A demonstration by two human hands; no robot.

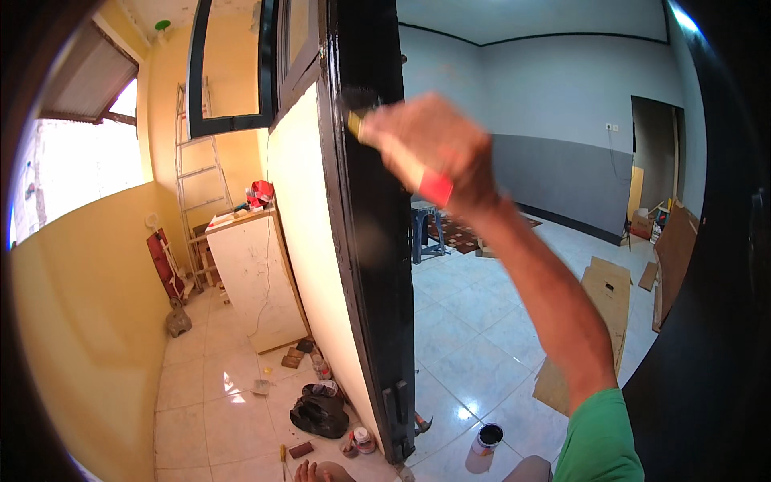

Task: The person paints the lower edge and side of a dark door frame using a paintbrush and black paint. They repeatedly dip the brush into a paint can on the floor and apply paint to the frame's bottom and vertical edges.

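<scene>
My right hand (442, 153) is closed around a paintbrush (436, 187) with a pale handle and a red end; motion smears the hand a little. The dark bristles touch or nearly touch a glossy black door frame (373, 265) that runs from top to bottom. My left hand (309, 472) shows only its fingers at the lower edge, slightly apart, with nothing visible in them. On the tiled floor right of the frame stands an open can of black paint (488, 438).
Left of the frame, a black plastic bag (319, 411), a jar (363, 439) and a screwdriver (283, 455) lie low down. A white cabinet (257, 281) and a ladder (197, 173) stand behind. At right are a hammer (423, 422), flat cardboard (594, 321) and a blue stool (428, 229).
</scene>
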